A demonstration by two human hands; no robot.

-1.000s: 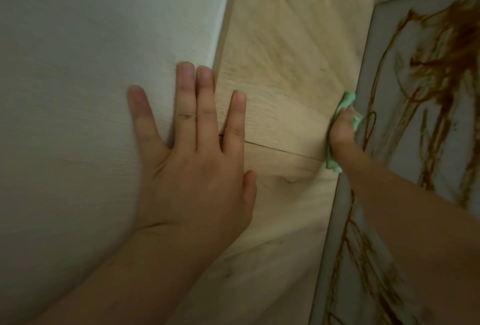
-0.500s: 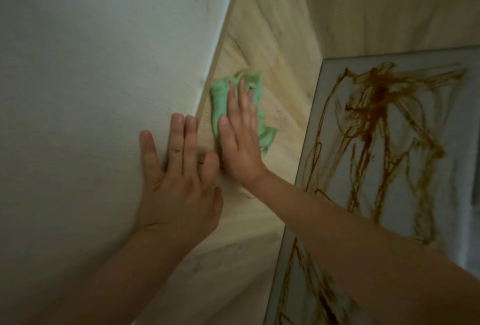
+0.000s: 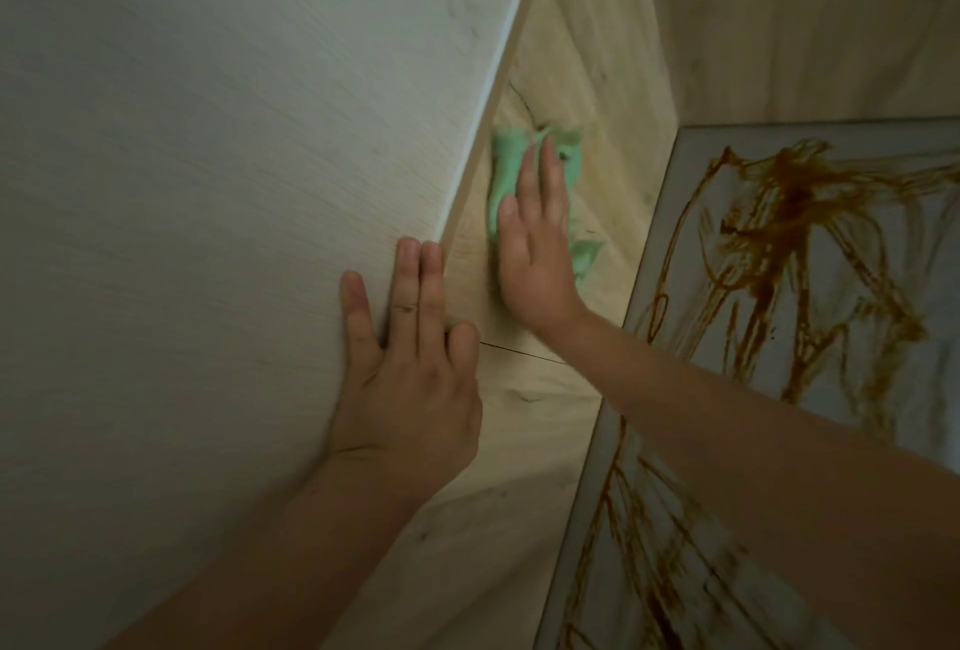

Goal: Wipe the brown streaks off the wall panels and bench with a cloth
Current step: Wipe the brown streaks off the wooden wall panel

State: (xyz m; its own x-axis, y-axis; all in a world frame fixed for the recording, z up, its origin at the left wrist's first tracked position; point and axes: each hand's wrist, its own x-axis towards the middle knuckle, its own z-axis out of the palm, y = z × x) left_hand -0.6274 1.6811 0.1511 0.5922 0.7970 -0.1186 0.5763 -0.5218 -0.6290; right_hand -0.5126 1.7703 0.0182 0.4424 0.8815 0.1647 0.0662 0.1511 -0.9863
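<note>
Cloth (image 3: 506, 166), one, under right hand (image 3: 535, 259)

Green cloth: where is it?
Head view, upper centre: the green cloth lies under the right hand on the wood panel, between the pale panel and the brown-streaked surface.

Two bare hands show, the left hand (image 3: 410, 389) and the right hand (image 3: 535, 254), each with one forearm behind it, so two forearms. There is one cloth (image 3: 506, 166), green. Of unmarked surfaces there are three: one pale whitish panel (image 3: 208, 181) and two light wood-grain ones, the middle panel (image 3: 587, 51) and the far panel (image 3: 805, 15). One grey-white surface (image 3: 930, 379) carries brown streaks (image 3: 789, 192), too many and too tangled to count singly. One thin dark seam (image 3: 519, 353) crosses the middle panel
</note>
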